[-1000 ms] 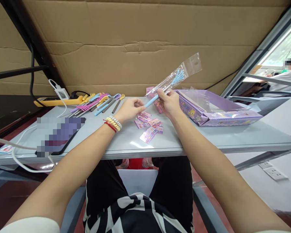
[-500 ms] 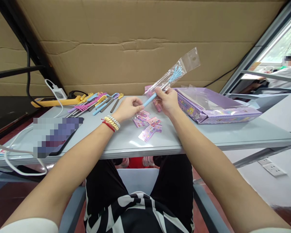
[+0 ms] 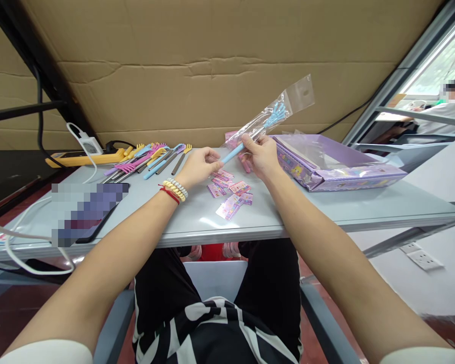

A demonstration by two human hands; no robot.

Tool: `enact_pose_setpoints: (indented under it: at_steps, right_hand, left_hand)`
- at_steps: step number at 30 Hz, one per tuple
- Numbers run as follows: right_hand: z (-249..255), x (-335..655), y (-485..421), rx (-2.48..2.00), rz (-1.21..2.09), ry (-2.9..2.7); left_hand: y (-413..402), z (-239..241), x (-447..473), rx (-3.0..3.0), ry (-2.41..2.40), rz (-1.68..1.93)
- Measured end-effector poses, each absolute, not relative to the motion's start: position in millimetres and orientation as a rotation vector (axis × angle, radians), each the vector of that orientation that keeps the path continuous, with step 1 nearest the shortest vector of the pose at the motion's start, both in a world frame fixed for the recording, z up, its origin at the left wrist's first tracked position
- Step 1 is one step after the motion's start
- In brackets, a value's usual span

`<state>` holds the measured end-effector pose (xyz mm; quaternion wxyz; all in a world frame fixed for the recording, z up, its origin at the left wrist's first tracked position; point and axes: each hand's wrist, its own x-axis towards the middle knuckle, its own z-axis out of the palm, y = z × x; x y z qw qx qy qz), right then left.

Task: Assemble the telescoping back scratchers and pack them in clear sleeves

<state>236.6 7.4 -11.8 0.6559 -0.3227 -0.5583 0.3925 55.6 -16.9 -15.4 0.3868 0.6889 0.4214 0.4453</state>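
Observation:
My right hand (image 3: 261,155) grips a clear plastic sleeve (image 3: 284,108) above the grey table (image 3: 326,212). A light-blue hand-shaped scratcher (image 3: 275,115) sits partly inside the sleeve, its claw end up and to the right. My left hand (image 3: 200,167) pinches the blue handle end (image 3: 229,153) that sticks out of the sleeve's mouth. Small pink and purple cards (image 3: 231,194) lie on the table just below both hands.
A heap of coloured scratchers (image 3: 147,157) lies at the left back beside a yellow power strip (image 3: 85,159) with a white charger. A phone (image 3: 87,210) lies front left. A purple box (image 3: 333,167) with clear sleeves stands at the right. A person sits far right.
Both hands with the sleeve and scratcher have drifted slightly to the left and up. The handle end stands a little further into the sleeve.

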Motion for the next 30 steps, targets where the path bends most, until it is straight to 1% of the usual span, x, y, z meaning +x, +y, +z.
enact_pose_setpoints:
  at_steps: [6,30]
  right_hand:
    - [-13.6,237.3,10.5,-0.718,0.862,-1.236]
    - [-16.8,238.7,13.7,-0.753,0.884,-1.247]
  left_hand:
    - [-22.0,-13.2,57.3,1.711,1.019,1.100]
    - [-17.1,-17.5,56.0,1.799,1.080,1.082]
